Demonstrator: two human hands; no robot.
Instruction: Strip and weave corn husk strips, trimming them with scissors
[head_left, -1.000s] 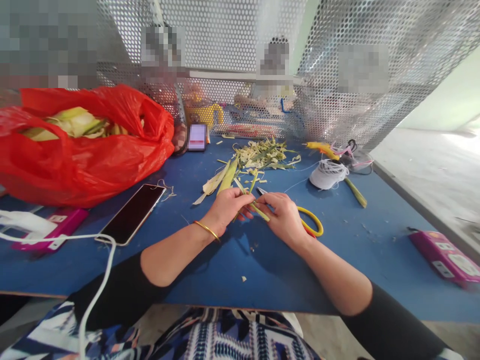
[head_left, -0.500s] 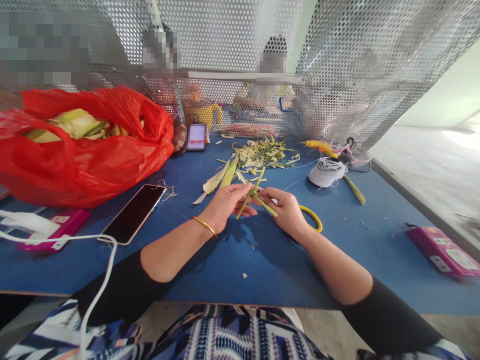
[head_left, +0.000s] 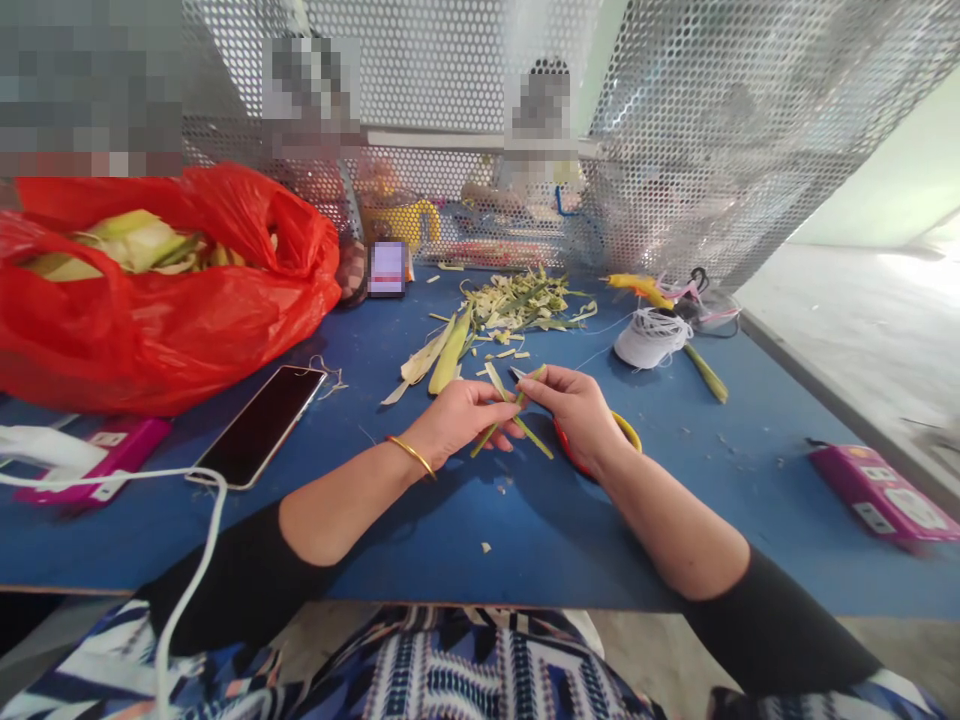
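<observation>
Green corn husk strips (head_left: 534, 437), crossed into a small star-like knot with loose ends, are held over the blue table. My left hand (head_left: 469, 415), a gold bangle on its wrist, pinches the crossing between thumb and fingers. My right hand (head_left: 574, 405) has thumb and forefinger closed on the upper end of a strip. Scissors with a red and yellow handle (head_left: 628, 430) show from under my right hand, a metal tip by its fingertips; whether they touch the palm is hidden. Just beyond my hands lie whole husk leaves (head_left: 452, 352).
Husk scraps (head_left: 521, 300) are heaped toward the perforated metal screen (head_left: 480, 70). A red plastic bag (head_left: 172, 330) of husks and a phone (head_left: 259, 425) lie left. White thread (head_left: 651, 338) and a magenta box (head_left: 881, 490) lie right. A white cable (head_left: 217, 520) crosses my left side.
My right hand has moved from the knot's right side up to a strip's upper end. The left hand has turned slightly and covers more of the knot. Red scissor handle now shows.
</observation>
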